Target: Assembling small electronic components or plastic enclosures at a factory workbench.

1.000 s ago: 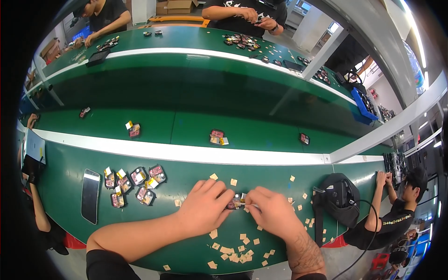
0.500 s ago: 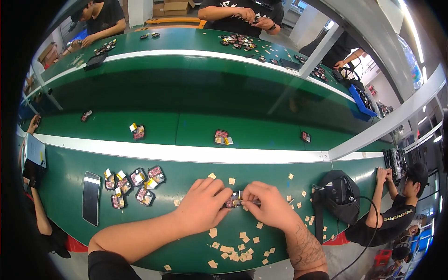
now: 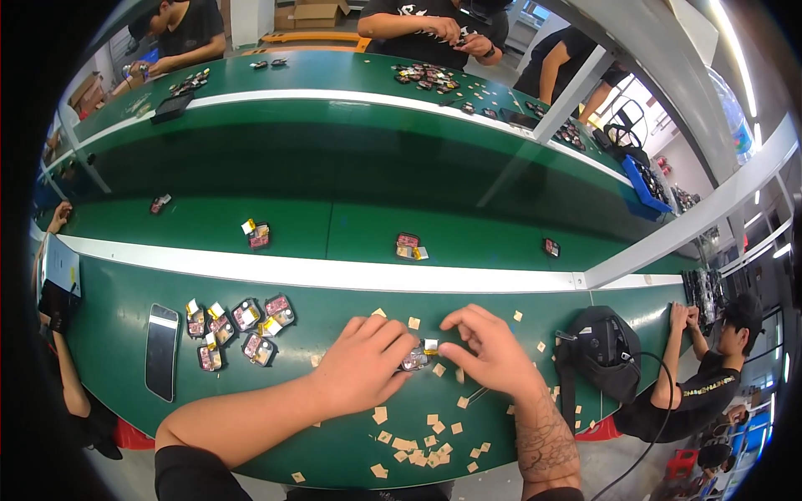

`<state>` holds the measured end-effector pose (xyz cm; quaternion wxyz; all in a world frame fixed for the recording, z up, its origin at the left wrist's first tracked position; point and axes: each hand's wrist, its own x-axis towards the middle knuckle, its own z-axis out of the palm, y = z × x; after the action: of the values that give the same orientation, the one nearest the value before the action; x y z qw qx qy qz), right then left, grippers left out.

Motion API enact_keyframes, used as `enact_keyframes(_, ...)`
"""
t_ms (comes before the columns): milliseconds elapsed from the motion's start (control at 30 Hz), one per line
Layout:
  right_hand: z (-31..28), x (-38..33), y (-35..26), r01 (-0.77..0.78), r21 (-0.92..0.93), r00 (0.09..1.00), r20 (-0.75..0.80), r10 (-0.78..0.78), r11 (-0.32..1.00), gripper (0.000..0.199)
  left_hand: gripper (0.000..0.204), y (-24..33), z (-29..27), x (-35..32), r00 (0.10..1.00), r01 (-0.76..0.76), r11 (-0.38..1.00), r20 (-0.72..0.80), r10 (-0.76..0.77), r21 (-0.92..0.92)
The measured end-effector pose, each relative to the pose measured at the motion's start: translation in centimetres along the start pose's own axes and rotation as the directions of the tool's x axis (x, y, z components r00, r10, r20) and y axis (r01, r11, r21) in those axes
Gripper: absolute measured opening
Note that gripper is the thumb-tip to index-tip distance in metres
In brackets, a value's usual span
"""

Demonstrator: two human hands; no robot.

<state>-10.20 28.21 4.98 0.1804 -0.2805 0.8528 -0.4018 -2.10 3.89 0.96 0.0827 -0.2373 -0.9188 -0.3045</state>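
Observation:
My left hand (image 3: 363, 357) is closed on the near end of a small black device housing (image 3: 414, 359) with a circuit board inside, resting on the green table. A white and yellow battery pouch (image 3: 431, 346) stands out at the housing's upper right. My right hand (image 3: 489, 355) is just right of it, thumb and forefinger apart, the thumb tip close to the pouch. Thin metal tweezers (image 3: 478, 397) stick out below the right palm, seemingly kept there by the other fingers, which are partly hidden. Small beige square pads (image 3: 432, 455) lie scattered around both hands.
Several similar open housings (image 3: 246, 316) lie to the left beside a dark phone (image 3: 162, 352). A black bag (image 3: 603, 355) with a cable sits at right. Beyond a white rail (image 3: 334, 270), a green belt (image 3: 359, 225) carries spaced housings. Other people work around.
My right thumb and forefinger have opened and drawn off the housing, and the tweezers have swung down under the palm. The battery pouch shows more. Housings on the belt have shifted right.

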Motion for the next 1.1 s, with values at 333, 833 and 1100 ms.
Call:
enact_keyframes(333, 2.0, 0.1, 1.1, 0.153, -0.059, 0.988, -0.004, -0.153, 0.986, 0.018, 0.027, -0.4, 0.7, -0.3, 0.994, -0.102, 0.994, 0.031, 0.1, 0.045)
enact_keyframes(833, 2.2, 0.2, 1.6, 0.111, 0.166, 0.993, 0.009, -0.114, 0.98, 0.024, 0.026, -0.5, 0.4, -0.4, 0.992, -0.122, 0.989, 0.056, 0.117, 0.083)
enact_keyframes(1100, 1.1, 0.1, 1.3, 0.039, 0.178, 0.997, 0.059, -0.05, 0.983, 0.025, 0.027, -0.6, 0.5, -0.5, 0.993, -0.116, 0.991, 0.035, 0.114, 0.071)
